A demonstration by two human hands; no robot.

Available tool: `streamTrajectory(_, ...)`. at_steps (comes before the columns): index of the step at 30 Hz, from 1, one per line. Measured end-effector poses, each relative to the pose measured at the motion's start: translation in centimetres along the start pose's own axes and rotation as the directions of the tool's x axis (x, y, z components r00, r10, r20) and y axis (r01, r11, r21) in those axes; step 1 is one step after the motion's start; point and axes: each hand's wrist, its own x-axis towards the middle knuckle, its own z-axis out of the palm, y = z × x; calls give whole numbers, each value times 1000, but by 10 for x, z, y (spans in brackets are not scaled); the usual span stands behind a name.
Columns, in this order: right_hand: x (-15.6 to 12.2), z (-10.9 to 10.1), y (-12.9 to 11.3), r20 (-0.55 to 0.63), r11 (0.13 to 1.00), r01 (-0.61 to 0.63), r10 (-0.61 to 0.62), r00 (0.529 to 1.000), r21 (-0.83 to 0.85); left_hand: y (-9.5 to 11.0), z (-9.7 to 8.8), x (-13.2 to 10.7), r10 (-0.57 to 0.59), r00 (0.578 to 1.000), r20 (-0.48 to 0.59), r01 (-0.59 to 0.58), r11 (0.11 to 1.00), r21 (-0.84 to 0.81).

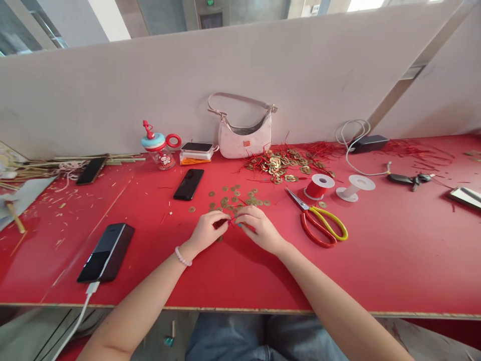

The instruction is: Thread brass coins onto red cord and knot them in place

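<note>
our left hand (208, 230) and right hand (258, 228) both pinch a red cord (230, 222) (fingertips nearly meeting); if our grip slips, we think it may drop among the coins (235, 196).

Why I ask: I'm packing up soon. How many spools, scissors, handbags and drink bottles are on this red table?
Spools: 2 (red thread, bare white)
Red-and-yellow scissors: 1
Handbag: 1
Drink bottle: 1
Total: 5

No writing can be read: the orange tag (246, 143) on the handbag (244, 131) and the green sign (210, 2) behind the partition are too blurred
</note>
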Motion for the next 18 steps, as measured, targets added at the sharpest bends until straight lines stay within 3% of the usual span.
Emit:
streamTrajectory(5, -1, 5, 1, -13, 989, -145, 145, 989, 1, 4, -1, -3, 111, 990, 81, -112, 994, -3)
streamTrajectory(11, -3, 8, -3, 122, 898, -399, 382, 916, 184, 7, -2, -3, 28, 997, 69, -24, 998, -53)
streamTrajectory(14, -2, 7, -4, 122, 887, -412, 394, 911, 212, 8, -2, -3, -13, 999, 52, 17, 996, -91)
streamTrajectory(18, -2, 7, -5, 100, 929, -360, 352, 931, 84, 8, -2, -2, -24, 997, 74, 30, 996, -89)
